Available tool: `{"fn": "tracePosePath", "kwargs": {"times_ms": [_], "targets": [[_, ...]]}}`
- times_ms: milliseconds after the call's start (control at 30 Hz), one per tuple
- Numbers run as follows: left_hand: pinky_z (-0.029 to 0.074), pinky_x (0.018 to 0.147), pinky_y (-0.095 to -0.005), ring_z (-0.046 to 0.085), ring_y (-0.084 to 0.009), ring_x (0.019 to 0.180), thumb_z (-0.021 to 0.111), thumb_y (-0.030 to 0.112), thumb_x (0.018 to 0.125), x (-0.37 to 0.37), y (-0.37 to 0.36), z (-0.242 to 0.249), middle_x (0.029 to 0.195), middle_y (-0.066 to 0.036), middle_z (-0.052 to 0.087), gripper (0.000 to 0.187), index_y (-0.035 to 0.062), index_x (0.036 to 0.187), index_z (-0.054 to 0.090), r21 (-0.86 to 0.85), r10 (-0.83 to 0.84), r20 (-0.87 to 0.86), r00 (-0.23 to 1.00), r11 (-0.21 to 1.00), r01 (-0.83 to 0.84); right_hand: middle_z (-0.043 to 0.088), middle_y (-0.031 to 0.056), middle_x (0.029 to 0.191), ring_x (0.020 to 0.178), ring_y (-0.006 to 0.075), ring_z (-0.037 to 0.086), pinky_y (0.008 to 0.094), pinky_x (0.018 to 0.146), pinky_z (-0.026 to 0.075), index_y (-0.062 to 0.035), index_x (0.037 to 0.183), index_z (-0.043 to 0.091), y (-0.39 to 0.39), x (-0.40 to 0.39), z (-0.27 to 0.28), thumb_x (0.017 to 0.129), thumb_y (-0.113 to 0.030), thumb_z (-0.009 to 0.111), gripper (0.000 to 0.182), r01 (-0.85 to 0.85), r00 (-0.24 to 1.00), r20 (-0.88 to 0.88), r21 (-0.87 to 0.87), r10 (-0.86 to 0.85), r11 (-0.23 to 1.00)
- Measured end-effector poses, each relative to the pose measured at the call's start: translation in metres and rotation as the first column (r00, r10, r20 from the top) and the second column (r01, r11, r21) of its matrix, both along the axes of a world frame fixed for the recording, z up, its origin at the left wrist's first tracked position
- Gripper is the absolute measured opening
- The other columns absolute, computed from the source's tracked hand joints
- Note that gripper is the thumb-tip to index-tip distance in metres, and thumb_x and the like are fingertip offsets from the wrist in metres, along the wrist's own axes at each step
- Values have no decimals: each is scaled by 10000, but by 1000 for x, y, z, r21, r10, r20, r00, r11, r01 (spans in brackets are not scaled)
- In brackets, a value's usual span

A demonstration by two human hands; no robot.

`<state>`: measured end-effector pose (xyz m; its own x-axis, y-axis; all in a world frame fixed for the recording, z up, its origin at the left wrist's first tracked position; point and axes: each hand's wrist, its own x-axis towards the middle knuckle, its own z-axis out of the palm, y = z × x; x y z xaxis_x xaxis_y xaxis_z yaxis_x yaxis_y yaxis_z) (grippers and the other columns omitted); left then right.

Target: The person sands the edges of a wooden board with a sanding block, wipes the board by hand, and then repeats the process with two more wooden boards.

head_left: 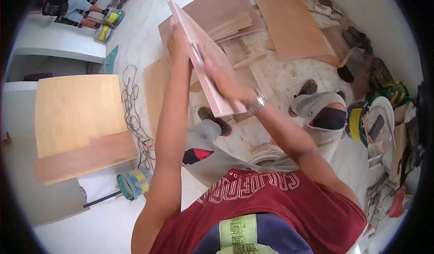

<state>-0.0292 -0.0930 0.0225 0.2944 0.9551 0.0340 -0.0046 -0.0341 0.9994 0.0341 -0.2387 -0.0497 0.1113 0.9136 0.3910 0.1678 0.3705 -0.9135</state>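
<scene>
- The left hand (179, 41) grips the side edge of a long wooden board (197, 33) near its far end, the fingers clamped on that edge.
- The right hand (224, 80) lies over the board's broad face, nearer the body; it is blurred, so whether its fingers are together or apart, I cannot tell.
- The board is tilted, held in front of the person above the tiled floor (278, 80), its near end between the two knees.
- A metal watch (259, 101) circles the right wrist.
- Beyond the board, a stack of brown sheets (205, 11) lies on the floor; another brown sheet (291, 25) lies to its right.
- To the left is a pale yellow panel (77, 107), with a reddish-brown plank (86, 158) across its near end.
- A dark cord (129, 105) lies tangled beside the panel, and a green bucket (131, 185) is near the plank.
- At upper left, another person (74, 7) has their feet at two green-and-yellow buckets (104, 33).
</scene>
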Motion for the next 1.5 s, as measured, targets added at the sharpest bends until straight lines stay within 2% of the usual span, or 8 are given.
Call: {"fn": "tracePosePath", "kwargs": {"times_ms": [200, 367, 633, 967, 1067, 1233, 1467, 1500], "targets": [[400, 1098, -349, 510, -257, 1313, 378, 292, 1012, -3, 2, -1, 1456, -173, 494, 605, -18, 1529, 337, 162, -70, -1, 998, 984, 69, 493, 173, 1450, 1336, 279, 452, 368, 1158, 309, 44, 1446, 440, 242, 42, 0, 1101, -442, 247, 627, -103, 874, -482, -56, 63, 993], [364, 1131, -355, 462, -273, 1371, 376, 280, 1006, -8, 14, -15, 1514, -175, 446, 605, -20, 1530, 346, 179, -71, 5, 997, 981, 69, 595, 154, 1289, 1161, 235, 542, 388, 1085, 378, 30, 1357, 533, 163, 30, 44, 1107, -430, 242, 599, -143, 814, -572, -25, 103, 989], [379, 1086, -293, 507, -194, 1294, 438, 317, 1013, -4, -13, 9, 1462, -118, 510, 597, 14, 1525, 389, 126, 17, -115, 993, 992, -2, 124, 216, 1663, 1549, 311, 112, 386, 1248, 94, 43, 1581, 136, -57, -24, -7, 1093, -312, 244, 613, -8, 992, -122, 71, 17, 997], [388, 1081, -327, 481, -245, 1334, 404, 284, 1015, -1, -5, 1, 1449, -185, 507, 568, -32, 1487, 406, 198, 11, 26, 1000, 980, -16, 317, 204, 1598, 1492, 281, 266, 349, 1210, 214, 56, 1542, 282, 210, 39, 57, 1071, -576, 219, 791, -102, 900, -427, -18, 84, 995], [399, 1059, -313, 506, -232, 1295, 415, 280, 1012, -4, 31, -38, 1415, -169, 531, 574, -12, 1506, 394, 317, 36, -51, 998, 948, -18, 465, 154, 1476, 1365, 221, 401, 340, 1174, 270, 36, 1515, 362, 127, 15, 29, 1089, -533, 230, 723, -107, 896, -428, 47, 116, 993], [382, 1084, -305, 495, -233, 1316, 417, 262, 1010, 1, 10, -19, 1446, -170, 513, 588, -8, 1529, 363, 190, 50, 71, 996, 980, -62, 40, 204, 1675, 1553, 324, 50, 407, 1249, 68, 44, 1586, 43, -101, -39, 16, 1076, -383, 289, 709, -62, 990, -125, 50, 68, 997], [306, 1163, -362, 404, -350, 1418, 354, 352, 1032, -1, 85, -97, 1526, -241, 430, 617, -83, 1467, 403, 651, 208, -205, 957, 758, -25, 83, 130, 1678, 1542, 249, 70, 368, 1247, 98, 3, 1596, 56, 140, 25, 36, 1073, -575, 180, 790, -117, 969, -222, -7, 112, 993], [324, 1167, -366, 405, -306, 1427, 384, 268, 1009, 1, 4, -13, 1550, -216, 403, 583, -22, 1514, 374, 160, 45, 119, 992, 985, -64, 90, 147, 1675, 1541, 242, 73, 361, 1242, 116, 9, 1594, 90, 184, 34, 45, 1049, -630, 198, 846, -144, 933, -339, -46, 120, 989]]}}
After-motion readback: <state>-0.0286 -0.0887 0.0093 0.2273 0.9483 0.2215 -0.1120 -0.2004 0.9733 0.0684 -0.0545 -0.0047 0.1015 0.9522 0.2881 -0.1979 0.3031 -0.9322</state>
